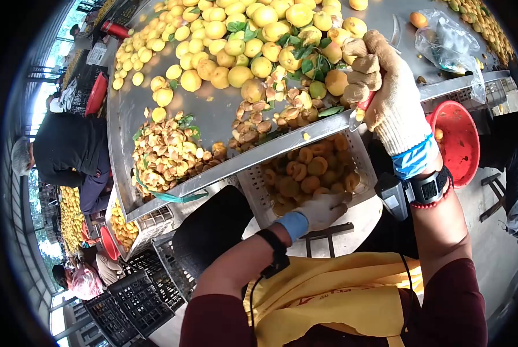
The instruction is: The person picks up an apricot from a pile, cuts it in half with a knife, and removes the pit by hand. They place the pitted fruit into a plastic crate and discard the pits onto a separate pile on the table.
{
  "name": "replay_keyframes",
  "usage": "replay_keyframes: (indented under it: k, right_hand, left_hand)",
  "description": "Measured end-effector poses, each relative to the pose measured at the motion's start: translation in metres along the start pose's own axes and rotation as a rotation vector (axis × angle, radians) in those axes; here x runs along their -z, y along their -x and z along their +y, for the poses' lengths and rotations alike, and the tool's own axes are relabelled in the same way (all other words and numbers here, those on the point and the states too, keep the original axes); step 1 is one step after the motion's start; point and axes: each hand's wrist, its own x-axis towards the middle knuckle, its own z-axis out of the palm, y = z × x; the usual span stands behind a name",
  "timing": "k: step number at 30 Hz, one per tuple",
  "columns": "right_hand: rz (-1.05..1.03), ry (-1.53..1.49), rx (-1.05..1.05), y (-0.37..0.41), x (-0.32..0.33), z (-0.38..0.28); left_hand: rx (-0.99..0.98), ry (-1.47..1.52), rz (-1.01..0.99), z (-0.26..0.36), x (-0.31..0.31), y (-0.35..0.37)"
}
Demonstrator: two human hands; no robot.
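My right hand, in a knitted glove, is closed round a small knife with a red handle at the front edge of the metal table. Its fingers are curled, and the blade points down. My left hand, in a pale glove, is low over the near rim of a white basket of halved fruit. Its fingertips point right; whether it holds anything is hidden. Whole yellow fruit is heaped on the table, with pits and scraps near its front edge.
A red basin is at the right, below a plastic bag on the table. Black crates stand at the lower left. One person in dark clothes bends at the left; another person sits lower down.
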Motion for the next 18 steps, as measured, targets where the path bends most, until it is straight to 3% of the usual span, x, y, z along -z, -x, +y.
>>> replay_keyframes:
  k: [1, 2, 4, 5, 6, 7, 9, 10, 12, 13, 16, 18]
  right_hand:
    - [-0.058, -0.085, -0.011, -0.002, 0.005, -0.002]
    - [0.056, -0.035, 0.009, -0.002, -0.001, -0.005]
    - [-0.016, -0.087, -0.006, -0.002, 0.013, -0.011]
    - [-0.243, -0.11, -0.093, -0.01, 0.028, -0.02]
    - [-0.164, -0.08, -0.085, -0.01, 0.039, -0.021]
    - [-0.214, -0.052, -0.071, -0.012, 0.044, -0.024]
    - [-0.202, 0.067, -0.049, -0.009, 0.043, -0.031]
    - [-0.187, 0.08, -0.028, -0.006, 0.044, -0.034]
    - [0.554, 0.56, 0.261, 0.006, -0.017, -0.009]
    - [0.568, 0.572, 0.262, 0.003, -0.007, -0.01]
    - [0.21, 0.059, 0.179, 0.005, 0.035, -0.024]
    - [0.315, 0.177, 0.201, 0.007, 0.04, -0.024]
  left_hand:
    - [-0.002, 0.012, -0.01, -0.013, -0.009, -0.01]
    - [-0.028, 0.054, 0.017, -0.021, -0.014, -0.018]
    - [-0.053, 0.115, 0.028, -0.033, -0.013, -0.031]
    - [-0.095, 0.042, -0.024, -0.036, -0.001, -0.031]
    - [-0.144, -0.04, -0.066, -0.043, 0.013, -0.035]
    - [-0.15, -0.027, -0.07, -0.061, 0.022, -0.04]
    - [-0.432, -0.764, 0.12, -0.101, 0.024, -0.05]
    - [-0.447, -0.742, 0.11, -0.099, 0.023, -0.058]
    - [-0.454, -0.649, 0.116, -0.084, 0.032, -0.116]
    - [-0.462, -0.616, 0.127, -0.087, 0.031, -0.11]
    - [-0.481, -0.499, 0.16, -0.067, -0.042, -0.021]
    - [-0.486, -0.421, 0.181, -0.051, -0.092, 0.048]
